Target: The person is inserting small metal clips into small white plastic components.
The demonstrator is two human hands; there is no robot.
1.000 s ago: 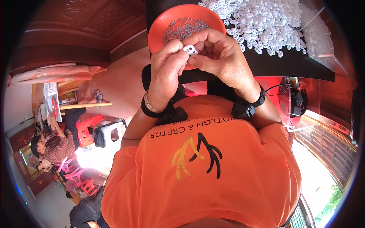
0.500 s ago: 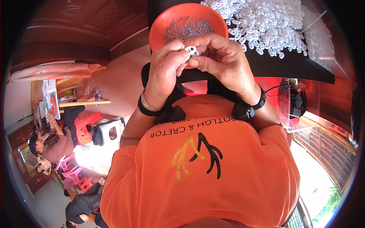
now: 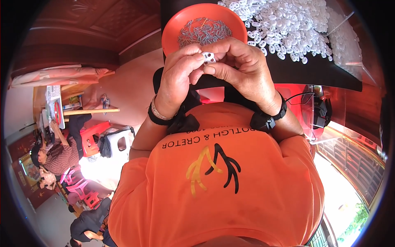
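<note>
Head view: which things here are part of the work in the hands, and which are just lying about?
In the work:
- small white plastic piece, pinched between left hand and right hand
- orange bowl of thin metal pins
- heap of white plastic pieces on the black table

Lying about:
- red plastic stools
- headset at the right
- another person seated at a far table
</note>
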